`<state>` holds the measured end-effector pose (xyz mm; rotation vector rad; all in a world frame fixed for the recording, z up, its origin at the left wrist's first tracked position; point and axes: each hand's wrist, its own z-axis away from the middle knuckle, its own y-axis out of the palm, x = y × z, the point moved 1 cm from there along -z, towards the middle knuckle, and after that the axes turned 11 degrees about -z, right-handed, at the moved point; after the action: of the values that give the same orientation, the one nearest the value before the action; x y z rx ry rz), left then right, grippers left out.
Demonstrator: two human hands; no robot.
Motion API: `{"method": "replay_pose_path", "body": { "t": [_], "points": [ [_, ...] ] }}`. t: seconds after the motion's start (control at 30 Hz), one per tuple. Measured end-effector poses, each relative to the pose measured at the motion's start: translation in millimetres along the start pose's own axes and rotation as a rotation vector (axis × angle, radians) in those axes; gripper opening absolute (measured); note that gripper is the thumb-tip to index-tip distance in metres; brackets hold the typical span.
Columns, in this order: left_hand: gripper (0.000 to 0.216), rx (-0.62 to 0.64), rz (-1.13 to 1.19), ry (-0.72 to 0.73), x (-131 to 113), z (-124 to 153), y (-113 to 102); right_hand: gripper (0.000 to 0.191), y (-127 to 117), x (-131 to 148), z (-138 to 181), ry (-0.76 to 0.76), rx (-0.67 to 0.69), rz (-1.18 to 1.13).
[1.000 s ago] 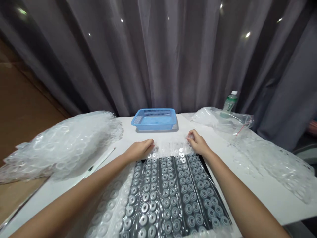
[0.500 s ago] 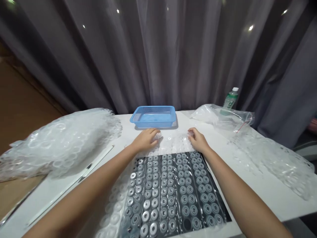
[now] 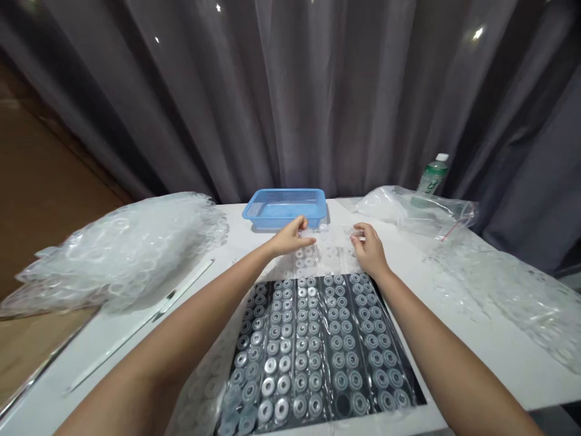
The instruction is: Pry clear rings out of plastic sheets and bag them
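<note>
Rows of round metal bearings (image 3: 313, 348) lie in a clear plastic sheet (image 3: 333, 257) with long strips, spread over a black board (image 3: 411, 378). At the far end of the sheet, my left hand (image 3: 293, 236) is closed on its edge, thumb pointing right, just in front of the blue basket. My right hand (image 3: 370, 249) pinches the same far edge farther right, thumb and fingertips together. The film between both hands is slightly raised and crumpled. One dark round spot (image 3: 344, 404) shows in a near row in place of a bearing.
A blue plastic basket (image 3: 285, 219) stands behind my hands. Left is a large pile of clear packaging (image 3: 131, 248) beside a thin white strip (image 3: 140, 327) and cardboard (image 3: 39, 345). Clear bags (image 3: 408, 209), more film (image 3: 508, 303) and a green-labelled bottle (image 3: 433, 174) are on the right.
My left hand has moved right and farther away, near the basket's front. My right hand stays near the same spot, its fingers shifted. More bearings show beyond the black board's far edge.
</note>
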<state>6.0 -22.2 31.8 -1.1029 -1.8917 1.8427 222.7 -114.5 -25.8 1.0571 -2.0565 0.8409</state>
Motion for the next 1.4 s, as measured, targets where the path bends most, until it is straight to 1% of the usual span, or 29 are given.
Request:
{"method": "replay_pose_path", "body": {
  "t": [0.07, 0.13, 0.23, 0.33, 0.4, 0.47, 0.57, 0.63, 0.7, 0.8, 0.87, 0.93, 1.03, 1.07, 1.13, 1.2, 1.27, 1.33, 1.4],
  "points": [
    [0.045, -0.059, -0.147, -0.041, 2.1, -0.1, 1.7, 0.029, 3.4, -5.7, -1.5, -0.035, 0.037, 0.041],
    [0.046, -0.054, -0.265, -0.081, 4.3, 1.5, 6.3, 0.031, 5.7, -10.5, -2.5, -0.06, 0.081, 0.112],
    [0.033, -0.035, -0.334, -0.13, 10.7, 11.4, 9.1, 0.028, 2.5, -14.5, -2.1, -0.097, 0.074, 0.227],
    [0.03, -0.008, -0.389, -0.189, 27.7, 32.5, -0.6, 0.023, -5.0, -14.3, 0.4, -0.106, 0.032, 0.281],
    [0.035, -0.006, -0.422, -0.248, 45.4, 51.2, -12.3, 0.023, -6.9, -12.5, 2.7, -0.095, 0.026, 0.293],
    [0.042, 0.009, -0.435, -0.311, 64.6, 70.7, -23.3, 0.024, -4.1, -9.5, 5.9, -0.101, 0.058, 0.298],
    [0.049, 0.061, -0.39, -0.34, 86.7, 93.2, -31.7, 0.026, 6.3, -2.7, 13.3, -0.165, 0.177, 0.301],
    [0.046, 0.086, -0.329, -0.304, 92.6, 100.0, -31.4, 0.029, 14.5, 3.1, 18.8, -0.204, 0.29, 0.312],
    [0.039, 0.071, -0.277, -0.253, 91.2, 100.0, -29.6, 0.033, 23.1, 9.9, 21.9, -0.203, 0.406, 0.329],
    [0.033, -0.007, -0.234, -0.193, 80.3, 92.5, -29.6, 0.04, 41.0, 22.5, 16.7, -0.157, 0.571, 0.354],
    [0.03, -0.041, -0.22, -0.153, 72.3, 86.5, -31.9, 0.042, 59.5, 32.1, 6.3, -0.127, 0.675, 0.365],
    [0.028, -0.052, -0.222, -0.105, 66.9, 81.5, -34.7, 0.044, 82.7, 40.7, -6.6, -0.055, 0.731, 0.377],
    [0.034, -0.095, -0.258, -0.073, 66.9, 77.6, -36.4, 0.044, 118.5, 49.1, -19.8, 0.091, 0.706, 0.404],
    [0.039, -0.132, -0.27, -0.092, 69.4, 77.8, -35.8, 0.043, 128.4, 50.5, -21.1, 0.119, 0.687, 0.411],
    [0.046, -0.219, -0.267, -0.181, 77.3, 81.2, -32.0, 0.04, 142.1, 51.6, -19.2, 0.137, 0.65, 0.415],
    [0.044, -0.269, -0.239, -0.285, 87.4, 88.3, -25.3, 0.038, 147.3, 50.4, -14.6, 0.139, 0.613, 0.403],
    [0.036, -0.252, -0.208, -0.346, 95.9, 97.2, -17.6, 0.038, 146.3, 48.5, -10.9, 0.086, 0.56, 0.306],
    [0.029, -0.21, -0.181, -0.351, 99.9, 104.8, -11.3, 0.036, 143.1, 46.7, -9.6, -0.003, 0.478, 0.146],
    [0.026, -0.188, -0.14, -0.337, 98.3, 108.5, -7.6, 0.032, 141.5, 44.9, -9.4, -0.062, 0.406, 0.026]
  ]
}}
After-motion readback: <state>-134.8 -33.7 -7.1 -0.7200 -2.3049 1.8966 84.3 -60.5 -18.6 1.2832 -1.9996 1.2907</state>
